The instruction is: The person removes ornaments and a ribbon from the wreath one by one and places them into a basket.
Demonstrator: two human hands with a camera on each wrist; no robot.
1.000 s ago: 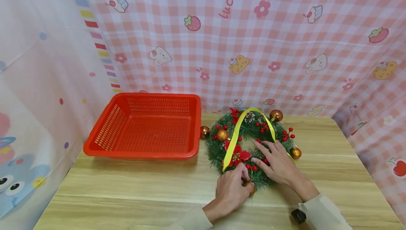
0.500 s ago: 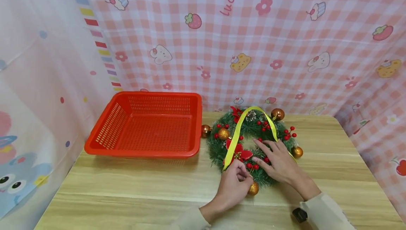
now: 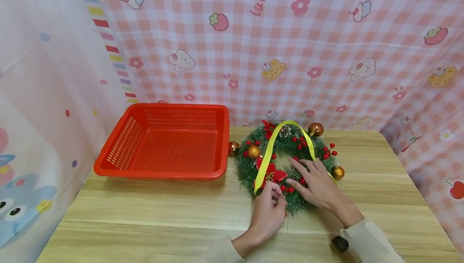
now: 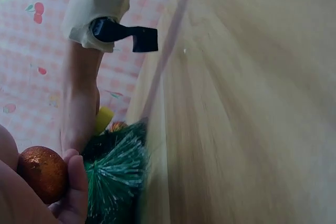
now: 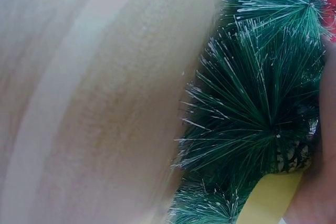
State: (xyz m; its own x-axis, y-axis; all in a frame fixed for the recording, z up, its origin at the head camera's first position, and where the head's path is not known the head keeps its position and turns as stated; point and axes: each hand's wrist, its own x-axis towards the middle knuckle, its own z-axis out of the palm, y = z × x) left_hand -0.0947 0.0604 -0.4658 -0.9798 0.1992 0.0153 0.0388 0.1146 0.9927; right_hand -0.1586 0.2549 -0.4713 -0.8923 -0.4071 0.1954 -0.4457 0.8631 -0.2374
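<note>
A green Christmas wreath [image 3: 244, 174] with red berries, a red poinsettia [image 3: 277, 175] and a yellow ribbon [image 3: 266, 158] lies on the table. At its near edge my left hand [image 3: 267, 212] has its fingers curled, thumb and fingertips together. In the left wrist view an orange glitter bauble [image 4: 43, 174] sits within those fingers; the head view mostly hides it behind the hand. My right hand [image 3: 319, 184] rests on the wreath's right front, fingers spread over the needles [image 5: 262, 93] and toward the center hole. Part of the ribbon passes beneath this hand.
Left of the wreath stands a red plastic basket [image 3: 159, 173] with slotted sides. Shiny baubles stick out around the wreath, one copper bauble [image 3: 234, 148] beside the basket. A black device [image 3: 340, 244] hangs by the right sleeve. A checked curtain [image 3: 235, 53] backs the table.
The orange bauble first showed under my left fingers, then in plain sight to their right, and is now mostly behind the hand. My right hand has stayed on the wreath.
</note>
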